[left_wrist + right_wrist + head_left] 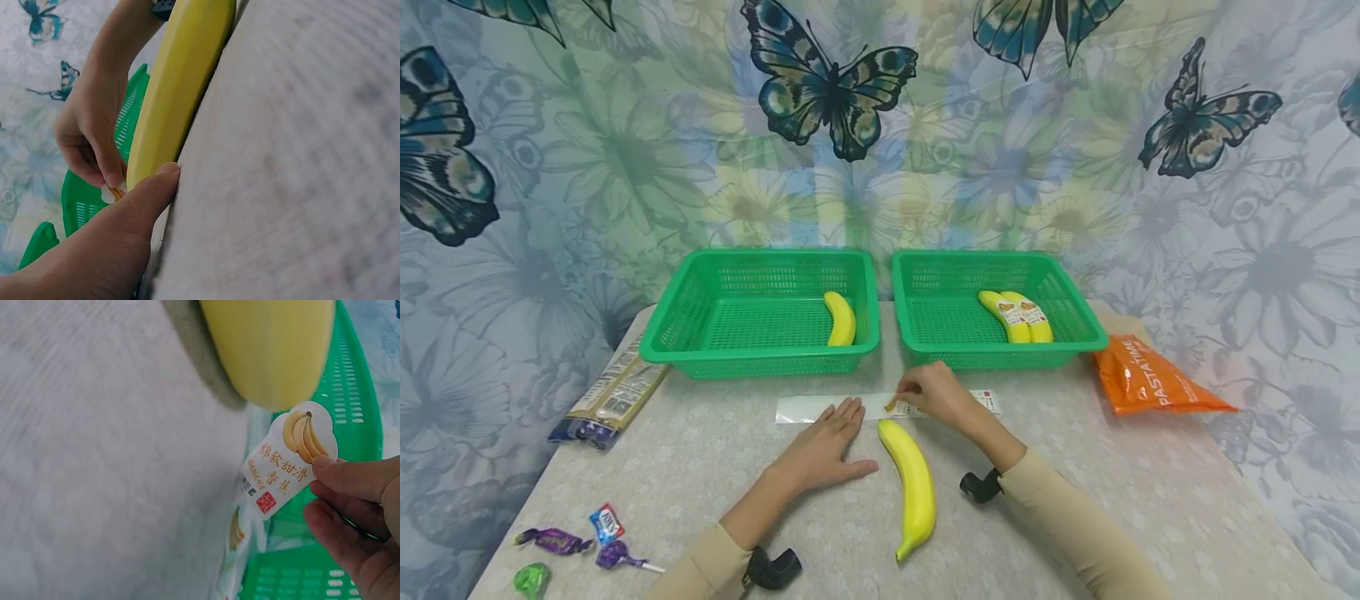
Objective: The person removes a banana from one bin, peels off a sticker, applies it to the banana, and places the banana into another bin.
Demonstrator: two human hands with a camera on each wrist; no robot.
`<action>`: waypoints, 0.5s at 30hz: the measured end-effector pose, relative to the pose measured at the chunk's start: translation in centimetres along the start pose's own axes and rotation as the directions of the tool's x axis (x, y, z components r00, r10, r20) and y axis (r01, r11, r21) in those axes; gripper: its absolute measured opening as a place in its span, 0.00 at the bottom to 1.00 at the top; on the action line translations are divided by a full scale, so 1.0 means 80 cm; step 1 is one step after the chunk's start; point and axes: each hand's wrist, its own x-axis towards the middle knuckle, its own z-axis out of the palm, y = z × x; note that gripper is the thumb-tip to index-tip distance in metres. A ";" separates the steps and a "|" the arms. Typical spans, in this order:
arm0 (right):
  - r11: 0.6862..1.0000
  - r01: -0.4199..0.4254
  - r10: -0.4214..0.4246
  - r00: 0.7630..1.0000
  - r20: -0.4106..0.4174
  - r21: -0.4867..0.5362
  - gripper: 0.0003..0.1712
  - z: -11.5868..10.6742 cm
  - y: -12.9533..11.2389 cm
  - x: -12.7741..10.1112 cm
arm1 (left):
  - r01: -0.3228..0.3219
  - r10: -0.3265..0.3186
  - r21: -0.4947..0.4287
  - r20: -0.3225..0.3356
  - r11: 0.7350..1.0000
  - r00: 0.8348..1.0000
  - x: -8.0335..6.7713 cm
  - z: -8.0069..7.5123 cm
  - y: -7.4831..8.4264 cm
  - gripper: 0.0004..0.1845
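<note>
Counter [1187, 500]: carries all below.
Strip [876, 407]: one, lying crosswise beyond the banana's far end.
Banana [912, 487]: one, unlabelled on its visible side; on the counter, on the near side of the strip. Long axis runs from just short of the strip back toward the person, bowed to the right, stem end nearest the person.
Left hand [831, 446]: flat, fingers extended onto the strip, grasping nothing; thumb just beside the banana's left flank. The nearer hand to the banana's length.
Right hand [932, 390]: beyond the banana's far end, pinching the label.
Label [290, 462]: one, printed, between right thumb and fingers.
</note>
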 end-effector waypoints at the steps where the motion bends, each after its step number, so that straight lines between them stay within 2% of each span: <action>1: 1.000 -0.008 0.009 1.000 -0.006 0.011 0.03 -0.003 0.001 -0.003 | -0.002 0.002 -0.005 -0.003 1.000 1.000 0.000 -0.001 0.000 0.50; 9: 0.995 -0.063 0.070 0.993 -0.094 0.076 0.03 -0.027 0.003 -0.019 | 0.007 -0.007 -0.022 -0.015 1.000 1.000 0.001 -0.001 -0.001 0.52; 15: 0.988 -0.105 0.116 0.989 -0.095 0.112 0.04 -0.030 0.002 -0.027 | 0.028 -0.028 -0.021 -0.018 0.999 0.999 0.004 0.006 -0.004 0.56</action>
